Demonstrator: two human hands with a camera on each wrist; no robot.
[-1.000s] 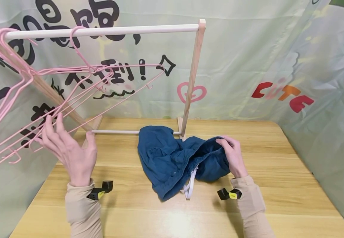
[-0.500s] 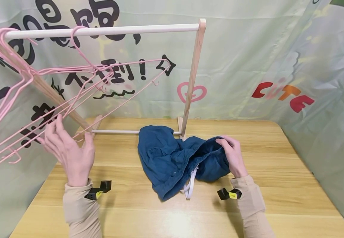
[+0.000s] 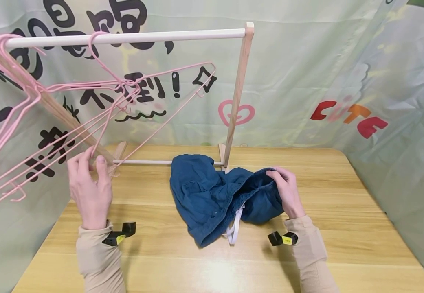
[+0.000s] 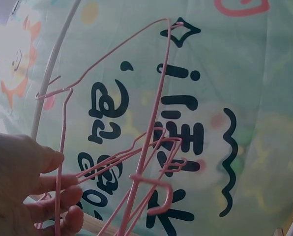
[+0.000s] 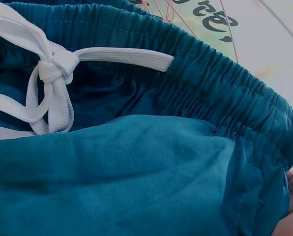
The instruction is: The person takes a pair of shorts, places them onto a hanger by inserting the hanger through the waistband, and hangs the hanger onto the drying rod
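Observation:
A pink clothes hanger (image 4: 159, 93) hangs by its hook from the rack's white top rail (image 3: 175, 37). My left hand (image 3: 88, 189) holds its near side wire, with thumb and curled fingers around it in the left wrist view. Dark blue shorts (image 3: 201, 187) lie crumpled on the table, waistband towards me and partly spread. A white drawstring (image 5: 60, 66) is knotted at the waistband. My right hand (image 3: 288, 191) grips the waistband's right end between thumb and fingers. In the right wrist view, cloth hides most of that hand.
Several more pink hangers (image 3: 4, 87) hang at the rack's left end. The rack has a wooden right post (image 3: 236, 99) and a low white bar (image 3: 142, 162) behind the shorts. A printed curtain (image 3: 288, 73) stands behind the wooden table (image 3: 343, 211).
My left hand has moved slightly right and its fingers have closed in on the hanger wire. The hanger has turned, its far end swinging right and up. My right hand and the shorts stay put.

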